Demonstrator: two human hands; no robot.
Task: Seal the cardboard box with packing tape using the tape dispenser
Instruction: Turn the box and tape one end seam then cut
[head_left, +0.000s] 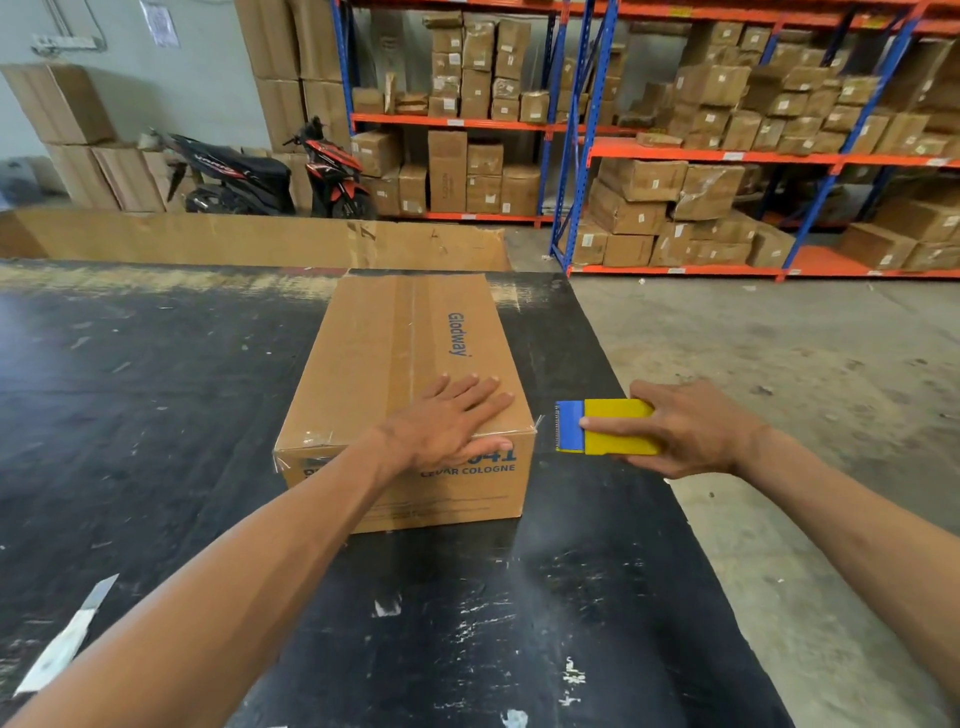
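While the right hand (691, 428) wraps its grip around the yellow plastic tape dispenser with the blue toothed cutter (605, 427), thumb laid along the top and fingers curled underneath, the tool hangs just off the box's right near corner, blade pointing in at it and not touching. Over to the left hand (449, 421): fingers spread flat, palm pressed on the near end of the lid, thumb hooked over the front edge, holding nothing, simply pinning the brown cardboard box with blue lettering (410, 364) in place. That box sits lengthwise near the right edge of the scuffed black tabletop (156, 389).

By the look of it, a strip of clear tape (415, 332) already runs down the centre seam, and glossy tape crosses the near top edge, with a small loose tag sticking out at the right corner. So the sealing seems well along; I'd call this the cut-and-smooth stage, or the start of another pass. Next, the dispenser needs to come in square to the cardboard, with the left hand rubbing down any loose end.

The box looks firm, flaps shut flat, faintly creased. A white utility knife (67, 639) lies at the near left.
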